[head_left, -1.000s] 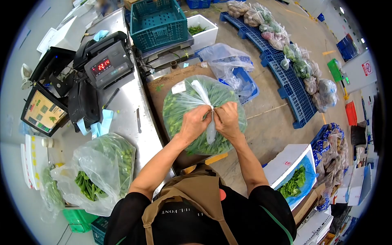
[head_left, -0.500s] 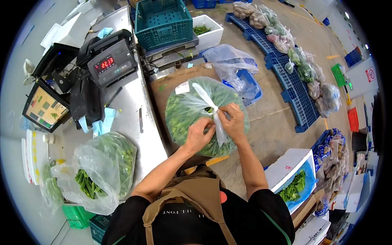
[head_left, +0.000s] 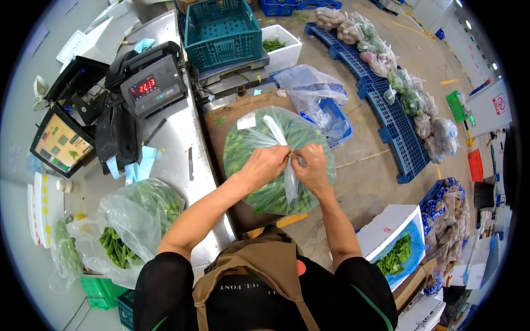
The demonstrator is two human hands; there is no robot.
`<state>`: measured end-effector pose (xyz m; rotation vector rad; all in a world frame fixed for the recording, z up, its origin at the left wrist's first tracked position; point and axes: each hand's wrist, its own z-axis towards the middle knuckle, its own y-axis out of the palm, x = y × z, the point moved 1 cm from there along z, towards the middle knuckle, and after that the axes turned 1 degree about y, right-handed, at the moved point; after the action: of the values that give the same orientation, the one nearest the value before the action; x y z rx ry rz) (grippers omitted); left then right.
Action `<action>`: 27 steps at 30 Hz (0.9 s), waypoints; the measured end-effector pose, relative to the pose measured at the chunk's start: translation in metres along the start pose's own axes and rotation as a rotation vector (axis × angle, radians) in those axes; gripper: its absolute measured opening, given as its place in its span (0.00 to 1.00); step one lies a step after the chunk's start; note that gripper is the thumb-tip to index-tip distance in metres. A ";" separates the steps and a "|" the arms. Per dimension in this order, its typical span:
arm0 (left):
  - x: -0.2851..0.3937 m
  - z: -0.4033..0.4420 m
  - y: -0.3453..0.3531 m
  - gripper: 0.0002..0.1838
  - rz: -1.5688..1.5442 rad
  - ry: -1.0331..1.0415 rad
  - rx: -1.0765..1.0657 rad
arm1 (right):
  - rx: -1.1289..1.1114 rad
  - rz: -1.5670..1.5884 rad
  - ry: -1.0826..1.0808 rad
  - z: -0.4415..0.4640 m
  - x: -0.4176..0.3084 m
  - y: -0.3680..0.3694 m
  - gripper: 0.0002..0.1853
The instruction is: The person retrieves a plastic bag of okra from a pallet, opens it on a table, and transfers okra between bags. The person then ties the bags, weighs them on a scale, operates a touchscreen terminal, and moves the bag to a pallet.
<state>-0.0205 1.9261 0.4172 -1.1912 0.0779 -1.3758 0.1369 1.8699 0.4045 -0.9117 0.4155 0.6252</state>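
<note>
In front of me a large clear plastic bag [head_left: 243,160], full of green vegetables and with a white label, stands on a brown board [head_left: 218,118]. Its neck is gathered and knotted at the top, with white twisted ends lying up and down from the knot. My left hand [head_left: 269,164] pinches the knot from the left, fingers closed. My right hand [head_left: 311,165] pinches it from the right, also closed. Both hands nearly touch. The fingers partly hide the knot.
Left is a steel table [head_left: 176,129] with a scale display [head_left: 149,85], a screen [head_left: 62,140] and an open bag of green beans [head_left: 138,220]. Ahead are a teal crate [head_left: 223,41] and a white box [head_left: 284,52]. Right are a blue pallet [head_left: 386,118] with bags and a lettuce box [head_left: 389,226].
My left hand has moved up and right to the knot, closing the gap to my right hand. My right hand has shifted slightly down. The bag stays in place.
</note>
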 end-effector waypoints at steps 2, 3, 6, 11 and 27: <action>0.000 0.004 -0.001 0.07 -0.012 -0.063 -0.071 | -0.035 -0.010 0.012 0.000 -0.001 0.000 0.03; 0.000 0.005 -0.001 0.07 -0.018 -0.094 -0.107 | -0.045 -0.006 0.020 0.000 -0.001 0.001 0.03; -0.003 0.002 0.010 0.08 0.018 -0.084 -0.032 | -0.063 0.001 0.051 -0.002 -0.001 0.002 0.03; -0.013 -0.003 0.017 0.10 -0.101 0.019 0.082 | -0.093 0.032 0.072 -0.001 0.002 0.002 0.03; -0.018 0.004 0.006 0.08 -0.250 -0.116 -0.034 | -0.188 0.303 0.243 0.007 0.006 0.002 0.10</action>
<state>-0.0191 1.9409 0.4042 -1.3416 -0.1348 -1.5230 0.1407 1.8782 0.4038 -1.1198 0.7305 0.8439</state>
